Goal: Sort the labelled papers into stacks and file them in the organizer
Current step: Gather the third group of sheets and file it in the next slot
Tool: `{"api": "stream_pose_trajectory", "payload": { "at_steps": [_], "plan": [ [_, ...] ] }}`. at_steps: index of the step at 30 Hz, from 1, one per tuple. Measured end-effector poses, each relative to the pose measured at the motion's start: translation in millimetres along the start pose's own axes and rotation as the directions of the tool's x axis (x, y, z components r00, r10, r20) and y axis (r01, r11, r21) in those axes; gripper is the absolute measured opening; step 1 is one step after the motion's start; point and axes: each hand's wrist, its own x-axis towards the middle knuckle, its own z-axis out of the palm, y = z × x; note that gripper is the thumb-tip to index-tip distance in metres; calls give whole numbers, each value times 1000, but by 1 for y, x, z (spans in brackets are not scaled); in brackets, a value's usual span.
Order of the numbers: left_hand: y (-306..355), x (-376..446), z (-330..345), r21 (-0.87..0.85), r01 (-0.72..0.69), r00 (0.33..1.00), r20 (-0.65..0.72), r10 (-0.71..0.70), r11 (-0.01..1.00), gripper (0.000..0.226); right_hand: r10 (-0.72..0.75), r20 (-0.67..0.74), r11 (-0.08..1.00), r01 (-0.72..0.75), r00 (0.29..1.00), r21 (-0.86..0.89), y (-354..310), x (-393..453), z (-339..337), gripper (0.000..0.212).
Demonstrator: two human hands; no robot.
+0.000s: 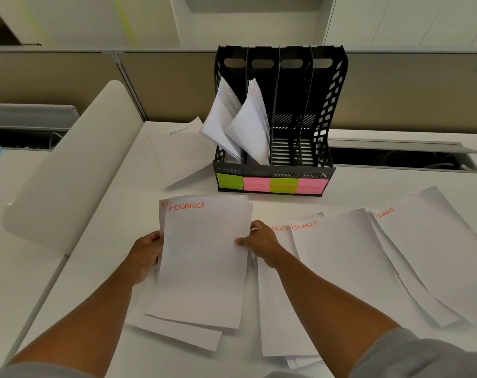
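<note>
"FINANCE" in red heads the held sheet [202, 257] and 2 loose sheets [349, 268]; "ADMIN" in green marks a far sheet [177, 151]; the organizer's sticky notes [272, 185] read HR, FINANCE, ADMIN.

Beside the right hand's fingers [255, 227], one sheet's red word [279, 228] is half covered (only "ANCE" shows); the left fingertips hide behind the held papers [204, 255].

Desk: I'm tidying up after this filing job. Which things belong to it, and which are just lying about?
Job:
organizer with labelled slots
FINANCE stack, gripped by left hand and right hand
loose FINANCE sheets
ADMIN sheet
filed papers

Lying about:
white panel
cable tray
</note>
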Motion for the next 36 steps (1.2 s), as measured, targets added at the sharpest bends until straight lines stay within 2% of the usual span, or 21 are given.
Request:
{"api": "stream_pose_trajectory", "payload": {
  "at_steps": [3,5,6,8,9,11,16,20,24,28,31,34,35,36],
  "plan": [
    [1,3,6,-79,20,1000,17,-18,997,27,-14,-25,995,16,1000,99,-3,-1,-5,27],
    [-1,8,8,-114,5,998,-67,-12,993,31,-26,-115,985,45,993,167,-6,-2,-11,23],
    [-3,10,7,-56,-17,990,-138,9,998,30,-31,-167,983,60,985,175,-7,-1,-14,23],
    [-12,15,4,221,-38,960,-262,97,974,27,-35,-273,989,73,961,131,-8,-1,-22,25],
    [-16,15,3,328,-31,946,-295,134,944,27,-33,-314,992,68,949,102,-8,0,-26,26],
    [-20,14,2,423,-24,930,-322,175,906,32,-10,-355,997,38,935,73,-5,3,-32,29],
    [-20,14,6,515,-49,936,-274,219,856,47,90,-343,994,-62,935,90,4,5,-39,33],
    [-20,15,9,577,-31,951,-234,202,816,56,118,-363,992,-98,924,74,12,3,-38,34],
    [-22,18,10,646,1,957,-222,186,763,42,133,-378,991,-121,916,54,17,2,-43,36],
    [-20,20,3,648,66,916,-341,212,758,31,83,-328,996,-66,941,64,17,2,-44,34],
    [-14,17,3,673,115,826,-474,306,731,30,40,-276,998,-28,960,48,15,2,-40,33],
    [-4,10,16,658,-31,751,-481,452,752,36,10,-215,999,-1,977,43,14,0,-35,32],
    [-1,10,21,611,-121,763,-447,467,782,40,3,-192,999,6,981,44,13,0,-33,31],
    [4,10,29,534,-192,807,-392,442,823,44,1,-169,999,7,986,42,12,0,-31,31]
  ]
}}
